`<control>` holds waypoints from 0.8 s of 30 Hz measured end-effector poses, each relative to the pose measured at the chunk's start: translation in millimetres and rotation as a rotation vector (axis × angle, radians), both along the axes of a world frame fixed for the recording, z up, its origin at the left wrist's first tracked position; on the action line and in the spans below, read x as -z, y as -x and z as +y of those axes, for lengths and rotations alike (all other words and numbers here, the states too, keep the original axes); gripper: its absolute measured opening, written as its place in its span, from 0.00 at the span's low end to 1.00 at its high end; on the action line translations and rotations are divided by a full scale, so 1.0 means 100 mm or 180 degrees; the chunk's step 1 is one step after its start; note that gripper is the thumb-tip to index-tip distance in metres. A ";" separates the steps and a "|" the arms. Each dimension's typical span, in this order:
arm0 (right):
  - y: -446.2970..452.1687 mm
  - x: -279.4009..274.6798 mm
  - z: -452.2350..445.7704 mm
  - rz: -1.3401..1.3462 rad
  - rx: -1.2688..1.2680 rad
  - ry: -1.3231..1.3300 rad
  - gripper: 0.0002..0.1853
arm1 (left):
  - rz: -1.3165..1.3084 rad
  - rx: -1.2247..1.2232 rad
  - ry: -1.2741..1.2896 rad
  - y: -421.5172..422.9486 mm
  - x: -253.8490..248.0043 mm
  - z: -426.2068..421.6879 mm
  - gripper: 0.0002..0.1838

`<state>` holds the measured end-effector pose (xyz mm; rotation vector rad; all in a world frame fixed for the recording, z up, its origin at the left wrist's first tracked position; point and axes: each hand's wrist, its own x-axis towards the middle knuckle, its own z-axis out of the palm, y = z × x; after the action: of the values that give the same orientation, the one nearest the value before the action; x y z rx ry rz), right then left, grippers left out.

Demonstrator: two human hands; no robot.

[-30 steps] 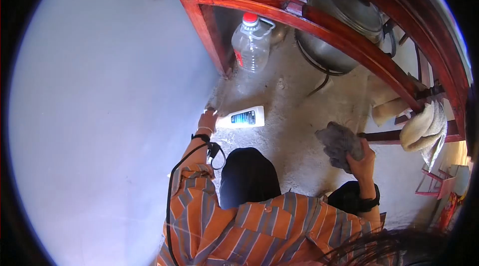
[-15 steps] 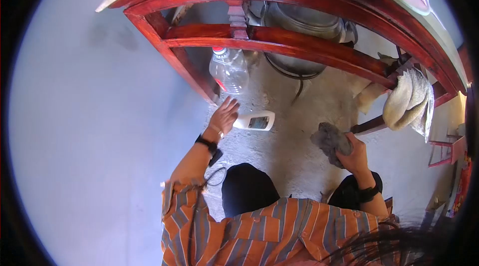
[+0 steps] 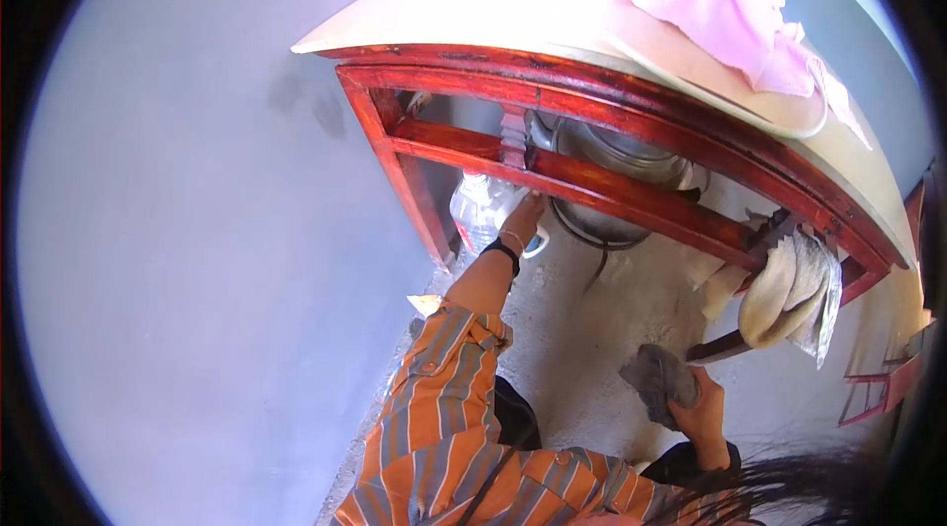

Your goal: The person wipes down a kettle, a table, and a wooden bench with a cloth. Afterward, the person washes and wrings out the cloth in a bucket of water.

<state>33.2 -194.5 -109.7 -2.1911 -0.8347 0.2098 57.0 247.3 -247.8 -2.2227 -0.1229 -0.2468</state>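
Note:
My left hand point(image 3: 525, 217) reaches under the table's lower rail, its fingers closed around the upper part of a white bottle point(image 3: 537, 245). Most of that bottle is hidden behind the hand and wrist. Just left of it stands a large clear plastic bottle point(image 3: 477, 212) with some red on its label, partly behind the rail. In my right hand point(image 3: 702, 406), a crumpled grey cloth point(image 3: 655, 380) is gripped low over the floor, near the table's right leg.
A red wooden table point(image 3: 612, 202) with a pale top point(image 3: 473, 18) spans the view. Pink cloth point(image 3: 725, 8) lies on it. Beneath stands a metal pot point(image 3: 602, 220). A folded towel point(image 3: 784, 294) hangs at right, above a small red stool point(image 3: 878, 390). A pale wall point(image 3: 217, 260) borders the left.
My left hand has gone forward under the rail, and the white bottle has moved from the open floor to beside the clear bottle. The view has tilted up; my right hand keeps the cloth.

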 end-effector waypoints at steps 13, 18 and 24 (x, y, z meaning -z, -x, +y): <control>-0.08 0.09 0.01 0.0005 0.0055 0.0121 0.19 | 0.0525 -0.0631 -0.0174 -0.22 0.03 -0.05 0.23; -0.11 0.16 0.02 -0.0019 -0.0012 0.0147 0.19 | -0.0011 -0.0366 0.0348 -0.24 0.43 0.03 0.20; -0.10 0.17 0.08 -0.0035 -0.0071 0.0180 0.20 | 0.0115 0.0505 0.0802 0.04 0.23 -0.16 0.20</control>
<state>43.1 -186.5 -126.3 -2.2382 -0.8693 0.2352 53.1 231.8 -270.8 -2.4901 0.0451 -0.2908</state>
